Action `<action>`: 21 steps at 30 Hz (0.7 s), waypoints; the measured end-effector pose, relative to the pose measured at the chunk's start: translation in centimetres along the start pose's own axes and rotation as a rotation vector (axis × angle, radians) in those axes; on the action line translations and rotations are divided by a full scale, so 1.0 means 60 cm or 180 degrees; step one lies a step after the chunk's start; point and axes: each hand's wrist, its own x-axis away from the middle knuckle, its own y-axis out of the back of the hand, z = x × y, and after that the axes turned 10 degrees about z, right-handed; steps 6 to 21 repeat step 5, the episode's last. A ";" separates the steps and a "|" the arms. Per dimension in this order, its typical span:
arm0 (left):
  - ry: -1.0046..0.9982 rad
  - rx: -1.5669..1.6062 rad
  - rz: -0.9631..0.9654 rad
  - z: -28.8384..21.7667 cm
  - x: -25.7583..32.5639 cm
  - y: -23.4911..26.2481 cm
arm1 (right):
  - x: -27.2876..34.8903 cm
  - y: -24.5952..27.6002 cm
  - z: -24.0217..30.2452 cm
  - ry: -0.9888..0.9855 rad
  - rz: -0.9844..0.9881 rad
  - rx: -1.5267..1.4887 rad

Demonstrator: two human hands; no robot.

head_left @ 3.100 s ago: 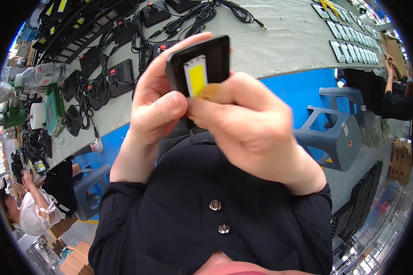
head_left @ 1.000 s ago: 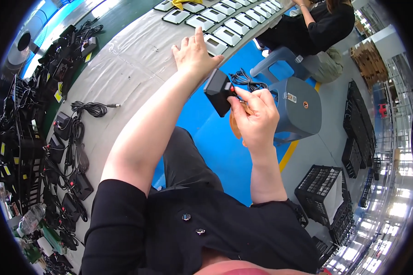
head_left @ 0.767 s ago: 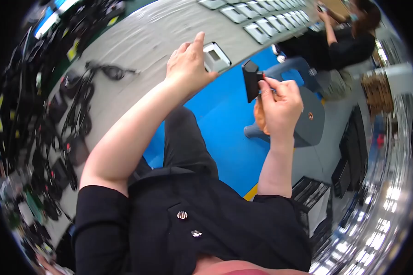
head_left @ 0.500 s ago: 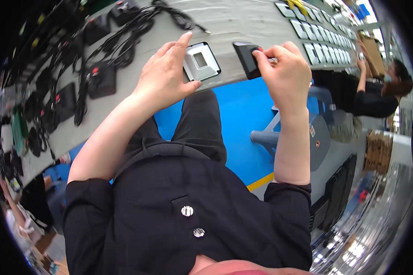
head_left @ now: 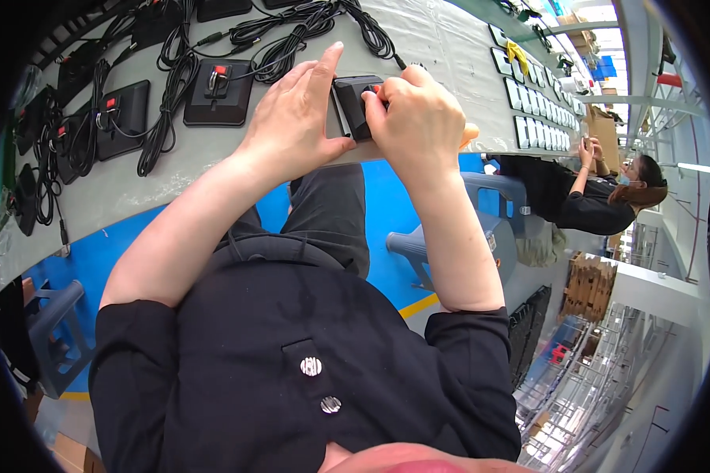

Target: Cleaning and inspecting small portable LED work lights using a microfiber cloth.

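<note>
My left hand (head_left: 292, 114) lies at the table's front edge with its fingers stretched out and thumb apart. It rests against the left side of a flat panel (head_left: 341, 113), of which only a thin pale edge shows. My right hand (head_left: 418, 110) pinches a black plastic housing (head_left: 355, 101) at a red part on its top. The housing is tilted over the panel and hides most of it. Whether the two parts touch is hard to make out.
Black units with red switches, one of them a square unit (head_left: 219, 91), and coiled black cables (head_left: 292, 39) cover the table's left. Rows of pale-framed panels (head_left: 532, 98) lie at the right, near a yellow cloth (head_left: 517, 55). Beyond sits a co-worker (head_left: 603, 193); a grey stool (head_left: 489, 197) stands nearby.
My right hand has brought the black housing leftward, from beside the panel to over it. My left hand stays by the panel. The view has shifted, bringing more units on the left into sight.
</note>
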 end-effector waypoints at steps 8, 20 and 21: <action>0.0055 0.0118 0.0078 -0.002 0.000 0.003 | -0.003 -0.008 0.010 -0.0043 0.0062 0.0075; 0.0055 0.0118 0.0078 -0.002 0.000 0.003 | -0.003 -0.008 0.010 -0.0043 0.0062 0.0075; 0.0055 0.0118 0.0078 -0.002 0.000 0.003 | -0.003 -0.008 0.010 -0.0043 0.0062 0.0075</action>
